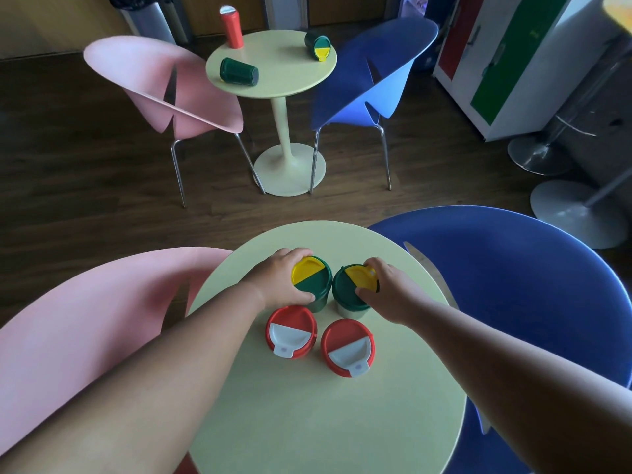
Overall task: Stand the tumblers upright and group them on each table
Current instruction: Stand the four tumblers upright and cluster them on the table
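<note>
At the bottom centre of the frame a round pale-yellow table carries four upright plastic tumblers set close together. The left hand curls its fingers and thumb around the left dark-green tumbler with a yellow-and-green lid, and the right hand pinches the rim of the right dark-green tumbler with a yellow-and-green lid; these two stand just beside each other. Below them in the frame stand a left red tumbler with a red-and-white lid and a right red tumbler with a red-and-white lid, near each other and touched by neither hand. A pink moulded chair sits at lower left and a blue moulded chair at lower right. At upper centre, a second round pale-yellow pedestal table holds a tall red tumbler standing upright, a dark-green tumbler lying on its side and a second toppled green tumbler showing its yellow lid, all well apart.
</note>
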